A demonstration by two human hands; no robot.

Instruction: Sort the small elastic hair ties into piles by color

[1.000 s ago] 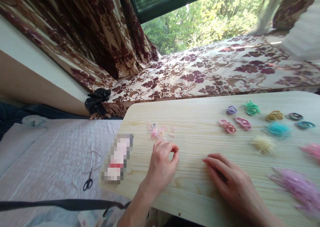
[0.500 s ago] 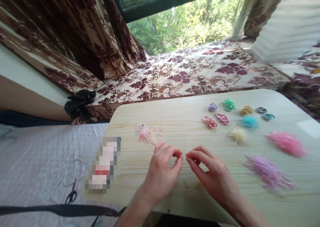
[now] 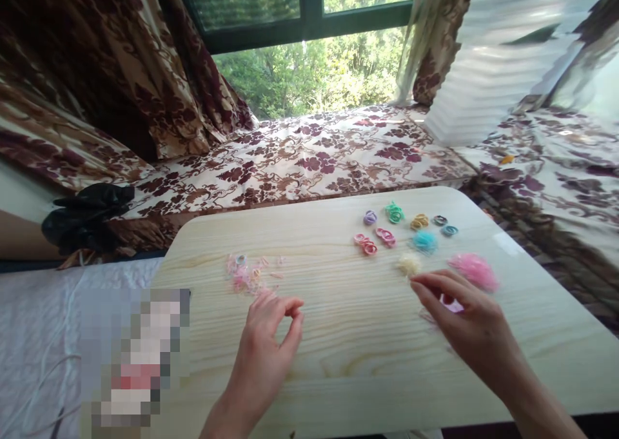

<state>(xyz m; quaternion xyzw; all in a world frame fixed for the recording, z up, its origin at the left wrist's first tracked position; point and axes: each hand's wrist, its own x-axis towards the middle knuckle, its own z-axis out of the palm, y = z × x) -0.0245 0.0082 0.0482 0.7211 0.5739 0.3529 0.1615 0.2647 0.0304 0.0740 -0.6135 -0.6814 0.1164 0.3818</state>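
My left hand is over the wooden table, its thumb and forefinger closed in a loose pinch. Anything between those tips is too small to make out. Just beyond it lies a scatter of small pink and clear bits and rings. My right hand reaches over the right side, thumb and forefinger tips together beside a cream pile of thin strands or bands. Whether it pinches something cannot be seen. Beneath this hand a lilac pile is mostly hidden. A bright pink pile lies just behind it.
Farther back on the table are a turquoise pile and small groups of coloured elastic rings: green, purple, red, mustard. A blurred-out object lies at the left edge. Beyond is a floral-covered window ledge.
My hands have parted from near each other at the middle. The right hand has moved right to the cream and lilac piles. The view has turned to the right.
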